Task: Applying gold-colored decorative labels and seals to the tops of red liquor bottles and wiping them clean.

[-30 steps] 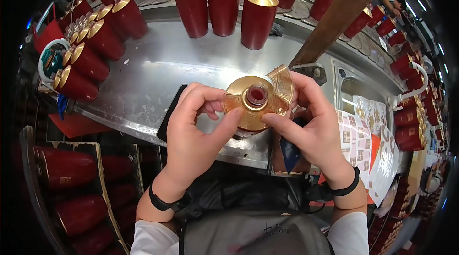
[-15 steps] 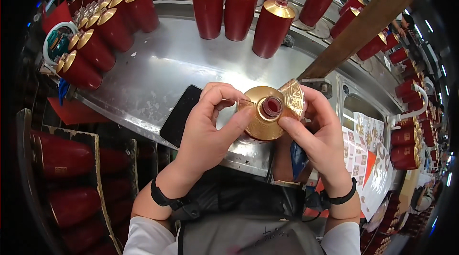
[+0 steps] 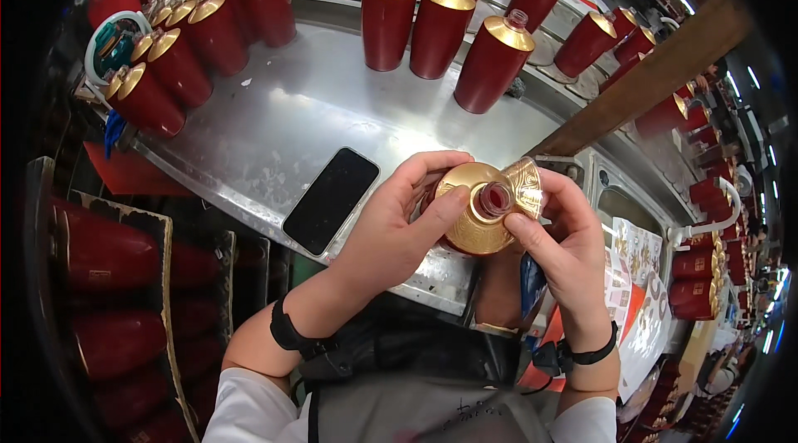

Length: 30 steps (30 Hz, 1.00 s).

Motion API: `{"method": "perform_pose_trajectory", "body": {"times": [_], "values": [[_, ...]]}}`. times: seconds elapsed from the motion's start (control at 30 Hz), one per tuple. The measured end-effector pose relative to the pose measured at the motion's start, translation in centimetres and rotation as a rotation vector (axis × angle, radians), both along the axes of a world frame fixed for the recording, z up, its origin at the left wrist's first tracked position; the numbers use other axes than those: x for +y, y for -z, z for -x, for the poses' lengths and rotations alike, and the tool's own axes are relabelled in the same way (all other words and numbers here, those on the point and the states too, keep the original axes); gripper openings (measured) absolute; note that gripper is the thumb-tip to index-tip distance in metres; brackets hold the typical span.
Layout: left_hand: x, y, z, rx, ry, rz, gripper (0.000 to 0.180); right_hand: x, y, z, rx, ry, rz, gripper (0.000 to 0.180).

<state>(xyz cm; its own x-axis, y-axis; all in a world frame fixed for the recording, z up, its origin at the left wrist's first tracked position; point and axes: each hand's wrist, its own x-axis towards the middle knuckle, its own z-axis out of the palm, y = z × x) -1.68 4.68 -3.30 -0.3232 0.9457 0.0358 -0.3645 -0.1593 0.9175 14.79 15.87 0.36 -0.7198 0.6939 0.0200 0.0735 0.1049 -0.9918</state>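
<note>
Between my hands is a dark red bottle (image 3: 475, 241) with a gold, patterned shoulder and an open glass neck, seen from above. My left hand (image 3: 420, 214) wraps its left side, the thumb lying on the gold shoulder. In my right hand (image 3: 559, 231) a curved, shiny gold decal (image 3: 525, 185) with a raised-looking pattern is pinched between thumb and fingers. One edge of the decal meets the gold shoulder on the right; its outer end stands up off it. The lower body of the bottle is mostly hidden.
A black phone (image 3: 331, 200) lies on the metal table (image 3: 274, 127). Red bottles (image 3: 492, 65) stand at the back and left. A wooden post (image 3: 644, 77) slants across the right, by printed decal sheets (image 3: 640, 260). Crates of red bottles (image 3: 112, 256) fill the lower left.
The left fingers have gone from pinching the shoulder's left edge to wrapping the bottle, thumb on its top. Both hands and the bottle sit slightly farther right as the view shifts.
</note>
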Motion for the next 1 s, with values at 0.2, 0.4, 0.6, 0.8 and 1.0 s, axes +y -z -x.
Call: {"method": "perform_pose_trajectory", "body": {"times": [0.2,0.4,0.6,0.8,1.0], "values": [[-0.1,0.2,0.0,-0.065,0.018,-0.015,0.036,0.1,-0.1,0.0,-0.013,0.002,0.041,0.039],[0.0,0.3,0.0,-0.082,0.036,0.002,0.035,0.8,-0.5,0.0,0.003,-0.047,0.091,0.031],[0.0,0.2,-0.5,-0.08,0.018,0.031,0.039,1.2,0.3,0.3,0.066,-0.029,0.162,0.03],[0.4,1.8,-1.5,0.343,-0.18,-0.032,0.079,1.5,0.7,0.2,0.127,-0.062,0.175,0.035],[0.3,1.1,-1.2,0.419,-0.155,0.079,0.078,2.2,0.1,0.2,0.121,-0.086,0.167,0.038]]}}
